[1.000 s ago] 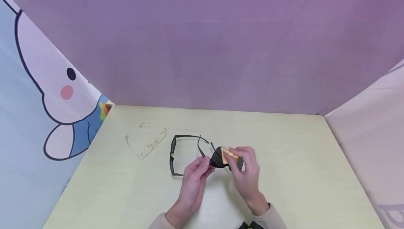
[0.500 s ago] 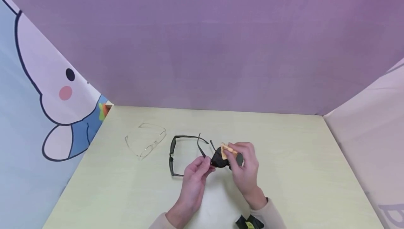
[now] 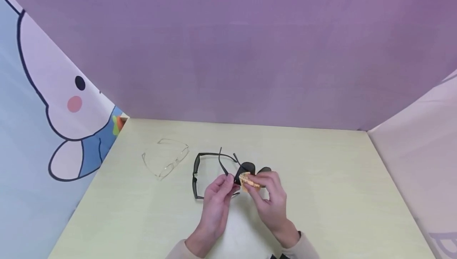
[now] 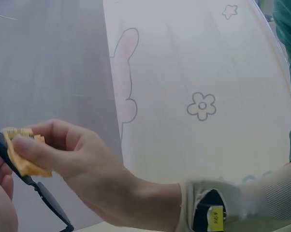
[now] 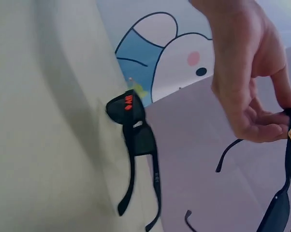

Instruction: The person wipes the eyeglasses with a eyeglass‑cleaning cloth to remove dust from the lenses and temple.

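Black sunglasses (image 3: 247, 167) are held up over the table, lenses to the right and temples pointing away. My left hand (image 3: 216, 207) pinches them at the left end of the frame, thumb on top. An orange-yellow cloth (image 3: 245, 181) is pinched between the thumb and fingers of my right hand (image 3: 272, 202), pressed on the lens nearest the left hand. In the left wrist view the folded cloth (image 4: 27, 157) covers most of that lens, and the other lens (image 4: 52, 202) shows below. The right wrist view catches the left hand (image 5: 237, 63) gripping the frame's end.
A second pair of black-framed glasses (image 3: 196, 167) lies on the table just behind and left of the left hand, temples spread. Farther left lie thin clear-framed glasses (image 3: 175, 162). A purple partition (image 3: 242, 72) stands along the table's (image 3: 339, 195) back edge.
The right hand and cloth have moved left and slightly down across the lens, uncovering its upper part. The sunglasses have shifted slightly left in the left hand.
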### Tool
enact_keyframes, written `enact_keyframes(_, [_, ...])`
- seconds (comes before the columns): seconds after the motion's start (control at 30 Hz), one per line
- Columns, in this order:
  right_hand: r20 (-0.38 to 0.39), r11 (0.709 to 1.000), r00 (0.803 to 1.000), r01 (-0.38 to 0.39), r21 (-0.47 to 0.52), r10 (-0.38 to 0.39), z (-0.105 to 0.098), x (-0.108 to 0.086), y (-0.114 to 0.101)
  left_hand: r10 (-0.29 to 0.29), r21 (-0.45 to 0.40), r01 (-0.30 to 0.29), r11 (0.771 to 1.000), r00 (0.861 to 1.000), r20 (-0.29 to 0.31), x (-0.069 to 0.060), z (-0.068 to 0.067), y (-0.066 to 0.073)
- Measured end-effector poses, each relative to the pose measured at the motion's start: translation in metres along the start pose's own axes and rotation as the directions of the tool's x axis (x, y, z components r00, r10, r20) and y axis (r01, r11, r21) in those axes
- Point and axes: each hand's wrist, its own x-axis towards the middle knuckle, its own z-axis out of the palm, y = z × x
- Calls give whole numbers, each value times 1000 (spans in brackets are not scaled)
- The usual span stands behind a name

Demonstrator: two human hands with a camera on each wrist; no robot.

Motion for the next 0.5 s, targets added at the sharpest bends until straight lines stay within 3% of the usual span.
enact_keyframes(0.23, [-88,996,995,-53,-73,47,-11,6,9,-4,-53,4,999,1000,7,-1,-2,-1])
enact_keyframes(0.5, [-96,989,988,-129,-76,121,-20,-2,28,-48,-110,57,992,995,82,-2,-3,-2])
